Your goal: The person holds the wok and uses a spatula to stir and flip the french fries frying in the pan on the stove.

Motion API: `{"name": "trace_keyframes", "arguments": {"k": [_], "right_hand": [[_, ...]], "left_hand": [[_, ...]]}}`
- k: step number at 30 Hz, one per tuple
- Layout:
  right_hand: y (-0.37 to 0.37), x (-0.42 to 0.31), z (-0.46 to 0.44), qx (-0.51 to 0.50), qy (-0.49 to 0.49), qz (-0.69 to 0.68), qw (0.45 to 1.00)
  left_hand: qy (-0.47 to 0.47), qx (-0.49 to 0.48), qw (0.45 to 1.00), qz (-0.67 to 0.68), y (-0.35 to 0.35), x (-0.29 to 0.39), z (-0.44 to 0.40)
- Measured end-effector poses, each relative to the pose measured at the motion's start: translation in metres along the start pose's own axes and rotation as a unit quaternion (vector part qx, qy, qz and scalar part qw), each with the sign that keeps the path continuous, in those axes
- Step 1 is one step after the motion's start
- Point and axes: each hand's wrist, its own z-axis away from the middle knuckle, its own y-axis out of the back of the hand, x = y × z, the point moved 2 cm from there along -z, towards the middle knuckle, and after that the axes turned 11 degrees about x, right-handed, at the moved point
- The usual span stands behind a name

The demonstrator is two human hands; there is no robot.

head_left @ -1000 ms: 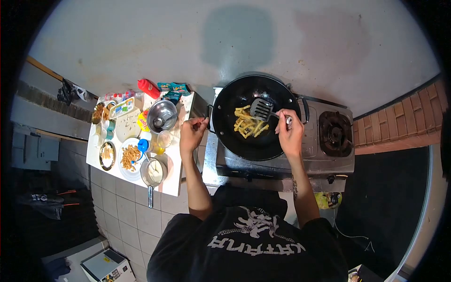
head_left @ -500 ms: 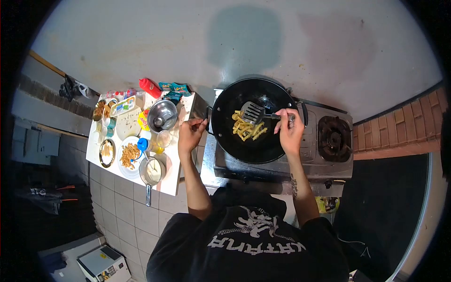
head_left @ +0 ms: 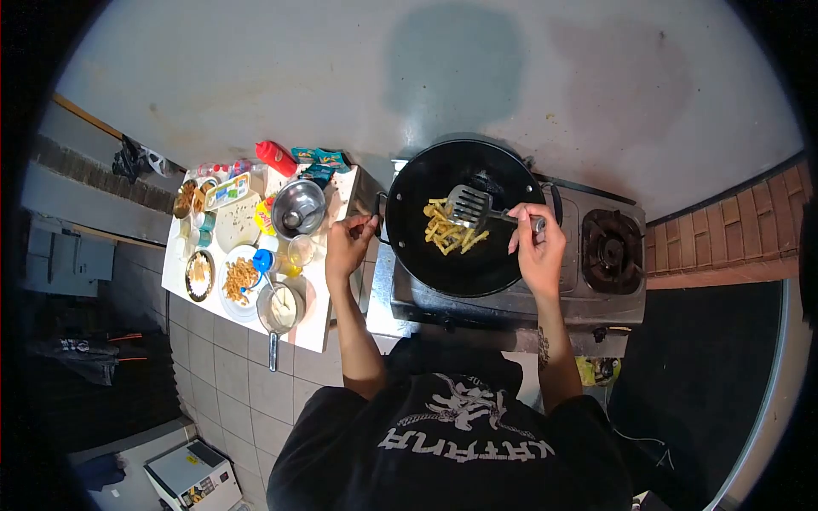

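A black wok (head_left: 426,264) sits on the stove, with a pile of golden fried strips (head_left: 445,234) in its middle. My right hand (head_left: 541,254) is closed around the handle of a slotted spatula (head_left: 468,207). The spatula's head is over the upper edge of the strips; whether it presses on them I cannot tell. At the wok's left side, my left hand (head_left: 345,247) has its thumb and fingers pinched together at the wok's loop handle (head_left: 381,204).
The second burner (head_left: 612,252) lies right of the wok. On the white table (head_left: 313,328) at left stand a metal bowl (head_left: 298,207), a saucepan of pale batter (head_left: 281,308), a plate of browned pieces (head_left: 241,279) and a red squeeze bottle (head_left: 275,157). A wall rises behind the stove.
My right hand and the spatula have shifted slightly right and toward me. My left hand stays at the wok handle. The whole view has moved a little.
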Motion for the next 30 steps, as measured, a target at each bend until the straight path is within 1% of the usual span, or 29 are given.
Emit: {"name": "trace_keyframes", "arguments": {"k": [4,5,10,12,16,18,20,22,24,25,26,28,29,30], "right_hand": [[-0.001,-0.004,0.01,-0.032,-0.021,-0.011,0.999],[0.0,-0.006,0.011,-0.043,-0.013,0.017,0.999],[-0.001,-0.009,0.012,-0.045,-0.013,0.022,0.999],[0.002,-0.011,0.012,-0.041,-0.013,0.024,0.999],[0.011,-0.015,0.006,-0.032,-0.008,0.012,0.999],[0.01,-0.016,0.001,-0.037,-0.009,0.005,0.999],[0.006,-0.019,-0.003,-0.034,0.015,0.007,0.999],[0.002,-0.017,-0.006,-0.054,0.02,0.003,0.998],[-0.005,-0.019,-0.008,-0.041,0.021,-0.003,0.999],[-0.011,-0.021,-0.011,-0.039,0.019,-0.012,0.999],[-0.017,-0.024,-0.013,-0.042,0.026,-0.029,0.998],[-0.035,-0.031,-0.019,-0.038,0.036,-0.026,0.998],[-0.047,-0.034,-0.023,-0.049,0.051,-0.041,0.997],[-0.061,-0.038,-0.026,-0.059,0.066,-0.057,0.994]], "left_hand": [[0.019,-0.012,1.0,-0.02,0.002,0.002,0.0],[0.016,-0.017,0.999,-0.025,0.001,-0.003,-0.002],[0.005,-0.016,1.0,-0.004,0.001,0.004,-0.002],[0.034,-0.018,0.999,-0.03,0.0,0.0,-0.003],[0.028,-0.019,0.999,-0.009,-0.001,0.009,-0.002],[-0.008,0.002,1.0,-0.011,0.002,0.018,0.002],[-0.018,-0.002,1.0,0.018,0.001,0.016,0.001],[-0.011,0.0,1.0,0.002,0.001,0.015,0.003],[-0.025,-0.011,0.999,-0.017,0.001,0.003,0.001],[0.005,-0.022,1.0,-0.009,0.003,0.001,0.005],[-0.002,-0.018,1.0,0.01,0.006,0.0,0.007],[0.038,0.005,0.998,0.048,0.026,0.016,0.014],[0.041,0.014,0.998,0.048,0.034,0.011,0.015],[0.044,0.052,0.997,0.037,0.047,0.005,0.017]]}}
